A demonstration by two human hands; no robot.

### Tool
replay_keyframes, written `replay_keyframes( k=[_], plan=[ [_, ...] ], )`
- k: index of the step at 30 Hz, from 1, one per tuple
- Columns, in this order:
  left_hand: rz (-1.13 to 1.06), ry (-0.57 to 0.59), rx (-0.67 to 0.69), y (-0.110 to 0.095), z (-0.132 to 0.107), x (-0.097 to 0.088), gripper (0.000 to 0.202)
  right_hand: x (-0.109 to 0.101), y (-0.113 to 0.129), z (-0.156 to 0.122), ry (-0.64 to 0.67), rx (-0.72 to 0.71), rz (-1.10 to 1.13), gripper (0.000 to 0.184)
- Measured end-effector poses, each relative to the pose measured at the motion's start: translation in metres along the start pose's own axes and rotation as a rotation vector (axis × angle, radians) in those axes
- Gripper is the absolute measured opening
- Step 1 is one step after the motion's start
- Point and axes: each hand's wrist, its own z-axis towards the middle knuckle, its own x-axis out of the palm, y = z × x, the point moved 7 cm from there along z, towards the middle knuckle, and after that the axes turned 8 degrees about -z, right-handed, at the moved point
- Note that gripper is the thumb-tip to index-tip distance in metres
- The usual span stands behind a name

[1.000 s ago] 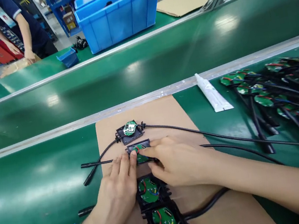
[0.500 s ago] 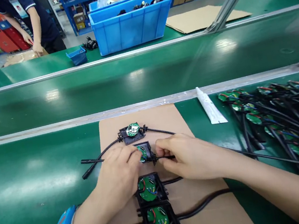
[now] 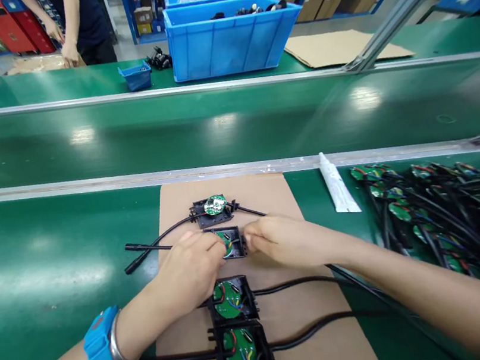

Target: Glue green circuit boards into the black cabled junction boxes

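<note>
Both hands meet over a small black housing (image 3: 230,243) lying on a brown cardboard sheet (image 3: 270,199) on the green worktop (image 3: 55,274). Left hand (image 3: 192,269) curled, fingertips pressing on the housing's left edge and on the green circuit board inside it. Right hand (image 3: 280,240) closed in a pinch at the housing's right edge, where its black cable leaves; exactly what the fingers grip is hidden. The housing sits between the two hands, touching both.

Just beyond it, a second open housing (image 3: 213,211) with board and cables. Nearer the person, two more housings (image 3: 237,325) in a row, boards up. White tube (image 3: 337,183) to the right of the cardboard; beside it a heap of wired boards (image 3: 444,215). Blue wristband (image 3: 102,345) on the left wrist. Blue crate (image 3: 228,37) across the belt.
</note>
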Motion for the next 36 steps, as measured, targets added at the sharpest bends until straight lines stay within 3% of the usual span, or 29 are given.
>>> replay_keyframes(
  k=[6, 10, 16, 20, 23, 30, 34, 36],
  plan=[
    [0.100, 0.051, 0.025, -0.002, 0.004, 0.008, 0.042, 0.001, 0.012, 0.018, 0.192, -0.121, -0.345, 0.027],
    [0.167, 0.078, 0.039, -0.004, 0.009, 0.012, 0.042, 0.007, 0.016, 0.024, 0.312, -0.099, -0.465, 0.024],
    [0.177, 0.106, 0.036, -0.005, 0.004, 0.012, 0.050, 0.000, 0.012, 0.013, 0.102, 0.002, -0.435, 0.025],
    [0.182, 0.056, 0.050, -0.004, 0.000, 0.011, 0.053, -0.009, 0.004, -0.005, -0.229, 0.108, -0.383, 0.027],
    [0.203, 0.068, 0.056, -0.006, 0.000, 0.012, 0.058, -0.004, 0.007, -0.015, -0.414, 0.031, -0.301, 0.021],
    [0.343, 0.165, 0.102, -0.015, 0.007, 0.017, 0.059, 0.015, 0.001, -0.014, -0.653, -0.143, -0.078, 0.027],
    [0.320, 0.151, 0.093, -0.021, 0.005, 0.015, 0.055, 0.016, 0.000, -0.019, -0.720, -0.209, -0.021, 0.028],
    [0.234, 0.113, 0.066, -0.022, 0.002, 0.006, 0.050, 0.011, 0.003, -0.022, -0.678, -0.238, -0.009, 0.024]
  ],
)
